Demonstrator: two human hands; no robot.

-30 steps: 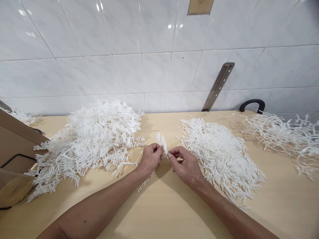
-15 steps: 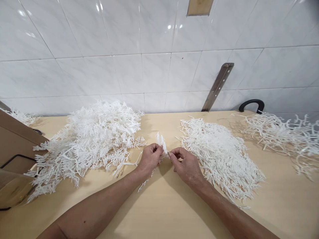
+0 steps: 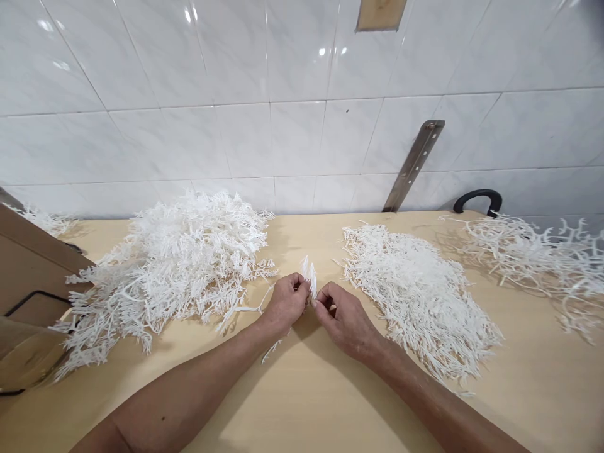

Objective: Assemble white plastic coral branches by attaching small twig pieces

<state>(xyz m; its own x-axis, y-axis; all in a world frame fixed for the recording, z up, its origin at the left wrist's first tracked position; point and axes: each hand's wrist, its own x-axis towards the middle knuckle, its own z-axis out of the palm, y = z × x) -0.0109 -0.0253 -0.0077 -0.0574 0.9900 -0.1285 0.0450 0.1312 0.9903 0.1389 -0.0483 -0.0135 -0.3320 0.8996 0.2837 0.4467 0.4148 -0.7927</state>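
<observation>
My left hand (image 3: pixel 291 299) is closed around a white branched plastic sprig (image 3: pixel 309 272), whose feathery tips stick up above the fingers. A thin tail of the sprig hangs below that hand. My right hand (image 3: pixel 340 311) meets it from the right, thumb and forefinger pinched at the sprig's right edge; what lies between those fingertips is too small to make out. To the left rises a large heap of white branched sprigs (image 3: pixel 189 258). Beside my right hand spreads a flatter pile of short white pieces (image 3: pixel 419 296).
Bare white stems (image 3: pixel 538 258) lie tangled at the far right, near a black curved handle (image 3: pixel 477 194). A metal bracket (image 3: pixel 415 165) leans at the tiled wall (image 3: pixel 297 138). At the left edge stands a brown box (image 3: pixel 38 264) on the light wooden table (image 3: pixel 292 402).
My right hand has moved slightly left and down, closer to my left hand and the sprig. My left hand keeps its hold. The view has shifted very slightly.
</observation>
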